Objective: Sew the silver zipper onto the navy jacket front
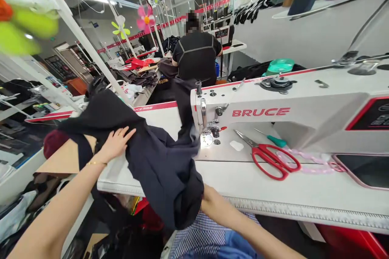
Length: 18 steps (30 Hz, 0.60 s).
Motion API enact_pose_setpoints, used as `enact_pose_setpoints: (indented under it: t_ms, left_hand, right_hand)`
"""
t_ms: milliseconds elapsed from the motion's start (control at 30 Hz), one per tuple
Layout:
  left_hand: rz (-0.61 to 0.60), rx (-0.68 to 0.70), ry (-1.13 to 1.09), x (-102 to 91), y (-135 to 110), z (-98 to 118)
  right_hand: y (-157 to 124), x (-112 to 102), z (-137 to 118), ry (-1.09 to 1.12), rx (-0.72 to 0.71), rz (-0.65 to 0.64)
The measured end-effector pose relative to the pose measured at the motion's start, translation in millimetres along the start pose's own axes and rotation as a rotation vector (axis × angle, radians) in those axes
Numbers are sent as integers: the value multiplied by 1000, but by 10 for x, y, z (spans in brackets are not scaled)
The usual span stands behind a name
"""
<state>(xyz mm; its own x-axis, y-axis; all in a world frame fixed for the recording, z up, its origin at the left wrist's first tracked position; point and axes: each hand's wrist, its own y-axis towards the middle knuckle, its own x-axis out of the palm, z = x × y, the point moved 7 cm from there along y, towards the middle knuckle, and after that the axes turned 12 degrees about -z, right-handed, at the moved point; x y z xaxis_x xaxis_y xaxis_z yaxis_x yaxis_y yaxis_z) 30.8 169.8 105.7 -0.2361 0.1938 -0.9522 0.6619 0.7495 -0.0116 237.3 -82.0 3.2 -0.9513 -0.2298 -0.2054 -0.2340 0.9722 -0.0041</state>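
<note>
A dark navy and black cloth piece (164,162), perhaps a garment, drapes over the left end of the sewing table and hangs past its front edge. My left hand (117,143) lies on its black part, fingers stretched out. At the lower end of the cloth, my right hand (209,199) grips a bunched edge; its fingertips are hidden behind the fabric. Part of the cloth reaches up beside the needle area of a white sewing machine (261,97), left of the lit needle plate (206,140).
Red-handled scissors (270,158), a teal-handled awl (276,141) and a phone (364,170) lie on the table (225,178). A measuring tape runs along its front edge. A cardboard piece (60,156) is at left. Ahead, a person in black (197,56) sits facing away.
</note>
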Motion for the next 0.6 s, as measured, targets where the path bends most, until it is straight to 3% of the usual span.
enact_pose_setpoints:
  t_ms: [67,133,267,333,367,400,467,533,600]
  left_hand:
    - [-35,-11,-56,281,-160,74]
    - [-49,17,-112,346,-332,240]
    - [-77,229,-230,22,-672,948]
    - [-20,435,-321,-175,-862,1328]
    - [10,462,-369,-198,-941,1408]
    - [46,404,-448,-153,-1004,1380]
    - [117,39,-644,182,-1165,1018]
    - [173,-478,-791,772,-1531,485]
    - [173,-794,-833,1365,-1947,118]
  right_hand:
    - [-151,-83,75,-55,78,45]
    - [-287,-119,121,-125,130,146]
    - [-426,41,-42,-459,-30,336]
    - [-427,215,-163,-638,-139,344]
    - [-418,299,-211,-710,-182,331]
    - [-409,370,-247,-766,-213,317]
    - [-396,451,-273,-841,-239,308]
    - [-394,453,-228,-881,-219,325]
    - [-400,415,-139,-907,-194,342]
